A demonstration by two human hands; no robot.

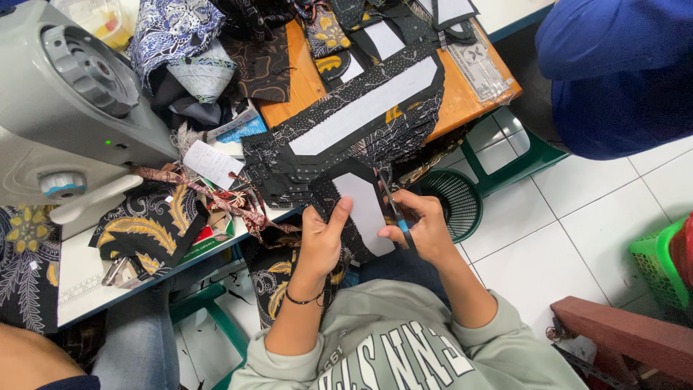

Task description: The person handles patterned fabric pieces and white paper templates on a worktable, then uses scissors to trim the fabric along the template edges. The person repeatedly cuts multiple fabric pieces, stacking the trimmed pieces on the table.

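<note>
Sewing workshop. Grey sewing machine (68,101) sits on the table (86,278), with stacks of cut black patterned fabric pieces (346,130) and batik cloth (177,36) piled around. White tiled floor (570,217).

Both forearms raised, L hand (321,238) & R hand (422,231) grips closed.

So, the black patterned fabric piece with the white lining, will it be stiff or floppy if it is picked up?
The black patterned fabric piece with the white lining probably holds fairly flat: it stands out between the left hand and right hand without drooping. It looks thin, so likely light. Its unlined edges may bend.
</note>
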